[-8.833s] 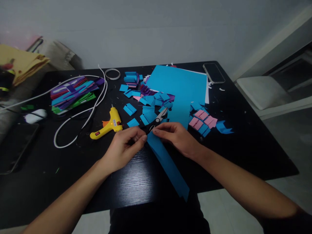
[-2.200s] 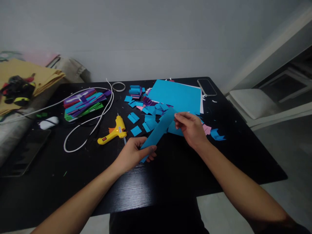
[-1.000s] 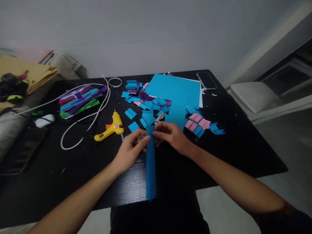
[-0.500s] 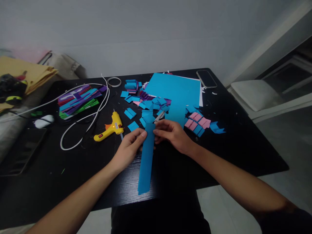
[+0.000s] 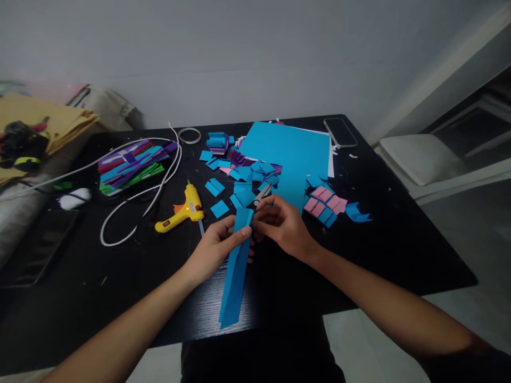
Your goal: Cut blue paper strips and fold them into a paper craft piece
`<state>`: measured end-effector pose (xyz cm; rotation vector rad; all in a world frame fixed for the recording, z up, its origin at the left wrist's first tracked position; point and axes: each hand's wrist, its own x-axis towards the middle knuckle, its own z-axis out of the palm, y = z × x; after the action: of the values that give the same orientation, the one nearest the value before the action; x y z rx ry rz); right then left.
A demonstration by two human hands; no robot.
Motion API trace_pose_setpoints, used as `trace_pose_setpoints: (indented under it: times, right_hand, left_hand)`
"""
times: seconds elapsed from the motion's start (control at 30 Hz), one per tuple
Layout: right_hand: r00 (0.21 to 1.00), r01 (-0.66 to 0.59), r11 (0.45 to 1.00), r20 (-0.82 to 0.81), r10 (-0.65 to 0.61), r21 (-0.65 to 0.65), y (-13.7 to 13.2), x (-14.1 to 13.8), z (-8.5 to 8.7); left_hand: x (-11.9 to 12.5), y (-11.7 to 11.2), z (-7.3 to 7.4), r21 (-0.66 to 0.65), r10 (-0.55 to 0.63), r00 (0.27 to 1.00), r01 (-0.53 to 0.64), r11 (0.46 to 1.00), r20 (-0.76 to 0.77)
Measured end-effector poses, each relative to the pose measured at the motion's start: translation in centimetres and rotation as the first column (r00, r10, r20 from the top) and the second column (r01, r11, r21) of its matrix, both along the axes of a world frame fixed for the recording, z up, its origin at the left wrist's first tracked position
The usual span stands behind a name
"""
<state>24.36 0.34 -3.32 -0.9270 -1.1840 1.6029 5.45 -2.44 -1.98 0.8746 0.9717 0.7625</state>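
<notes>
A long blue paper strip (image 5: 235, 268) runs from between my hands down towards the table's near edge. My left hand (image 5: 217, 249) pinches its upper end from the left, thumb on top. My right hand (image 5: 282, 226) grips the same end from the right with curled fingers. Just beyond the hands lie scissors (image 5: 261, 194) among several small blue paper squares (image 5: 244, 190). A large blue sheet (image 5: 291, 151) lies farther back.
A yellow glue gun (image 5: 181, 211) with a white cable (image 5: 138, 196) lies left of my hands on the black table (image 5: 379, 239). Pink and blue folded pieces (image 5: 329, 205), a stack of coloured strips (image 5: 130, 162), a tape ring (image 5: 189, 135) and a phone (image 5: 340, 132) lie farther off.
The strip's lower end has swung left, and the strip has slid a little nearer to me. Both hands keep their hold on its upper end.
</notes>
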Motion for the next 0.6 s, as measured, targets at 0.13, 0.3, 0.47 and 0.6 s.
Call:
trace_pose_setpoints:
  times: [0.13,0.3,0.47,0.6]
  right_hand:
    - [0.999,-0.003,0.994,0.055,-0.003,0.105,-0.44,-0.08,0.41]
    - [0.997,-0.043,0.991,0.062,0.035,0.124,-0.64,0.27,0.81]
    - [0.992,-0.009,0.989,0.130,-0.010,0.149,-0.66,0.35,0.90]
    - [0.988,0.007,0.987,0.150,-0.032,0.159,-0.63,0.16,0.81]
  left_hand:
    - [-0.06,0.03,-0.04,-0.002,-0.038,0.999,0.038,0.999,-0.013]
    - [0.04,-0.09,0.14,0.015,-0.057,0.998,0.057,0.998,-0.031]
    - [0.08,-0.10,0.44,0.086,-0.098,0.989,0.108,0.990,-0.110]
    - [-0.11,-0.03,0.69,0.133,-0.122,0.974,0.149,0.980,-0.192]
